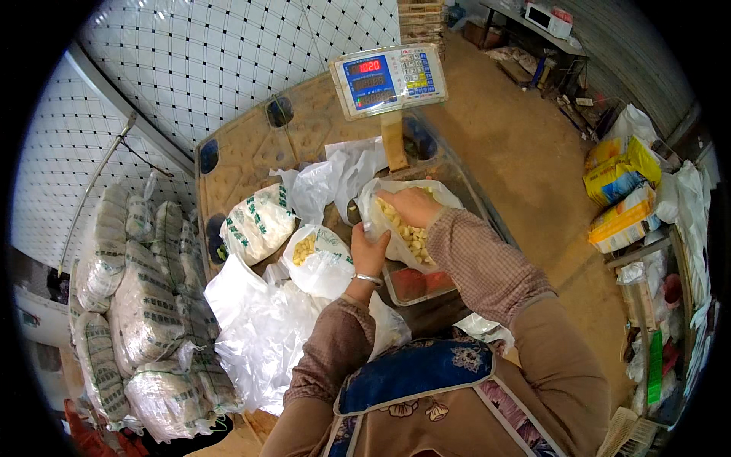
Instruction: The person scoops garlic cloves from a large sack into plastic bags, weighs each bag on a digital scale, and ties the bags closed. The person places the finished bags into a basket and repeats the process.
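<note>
An open white plastic bag (365, 209) full of pale yellow pieces that look like peeled garlic cloves (415, 242) sits on the scale's clear tray (411, 301). My left hand (369, 251), a silver bangle at its wrist, is closed on the near left side of the bag. Reaching over from the right, my right hand (411, 206) is in the bag's mouth above the cloves. Its fingertips are partly hidden, so their hold is unclear. Left of it stand a second open bag of cloves (304, 250) and a filled white bag with green print (259, 225).
The scale's display (392, 80) rises on a post behind the tray. Loose clear plastic bags (263, 343) lie at the near left. Several filled sacks (145, 305) are stacked left of the brown platform (244, 164). Yellow packages (624, 179) and a cluttered shelf stand at right.
</note>
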A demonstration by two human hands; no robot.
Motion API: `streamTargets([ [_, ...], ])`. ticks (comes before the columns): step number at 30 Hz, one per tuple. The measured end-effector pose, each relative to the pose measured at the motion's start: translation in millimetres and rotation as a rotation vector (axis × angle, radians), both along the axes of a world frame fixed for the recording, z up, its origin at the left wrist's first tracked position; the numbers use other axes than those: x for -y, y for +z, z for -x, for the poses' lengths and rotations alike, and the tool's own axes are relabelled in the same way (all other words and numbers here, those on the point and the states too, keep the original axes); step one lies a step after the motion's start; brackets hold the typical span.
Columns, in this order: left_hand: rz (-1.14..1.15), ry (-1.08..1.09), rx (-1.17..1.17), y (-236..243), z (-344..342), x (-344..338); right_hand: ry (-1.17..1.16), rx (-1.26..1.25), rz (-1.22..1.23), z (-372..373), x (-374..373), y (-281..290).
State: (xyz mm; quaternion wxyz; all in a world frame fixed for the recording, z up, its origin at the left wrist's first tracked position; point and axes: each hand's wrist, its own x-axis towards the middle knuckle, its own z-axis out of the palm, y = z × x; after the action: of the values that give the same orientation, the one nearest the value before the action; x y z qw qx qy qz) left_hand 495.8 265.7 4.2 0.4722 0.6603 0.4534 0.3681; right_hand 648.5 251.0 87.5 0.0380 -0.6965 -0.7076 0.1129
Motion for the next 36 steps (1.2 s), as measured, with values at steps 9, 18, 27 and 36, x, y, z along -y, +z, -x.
streamTargets([
  [9,-0.030,0.089,-0.007,13,11,8,-0.576,-0.182,-0.611,-43,78,-17],
  [18,-0.179,0.023,0.127,51,22,2,-0.693,-0.434,-0.440,-88,113,-22],
  [27,0.058,-0.182,0.832,153,25,-29,-0.520,-1.662,-0.795,-77,107,83],
  [36,0.331,-0.430,0.985,110,19,23,-0.517,-1.122,-0.786,-68,146,51],
])
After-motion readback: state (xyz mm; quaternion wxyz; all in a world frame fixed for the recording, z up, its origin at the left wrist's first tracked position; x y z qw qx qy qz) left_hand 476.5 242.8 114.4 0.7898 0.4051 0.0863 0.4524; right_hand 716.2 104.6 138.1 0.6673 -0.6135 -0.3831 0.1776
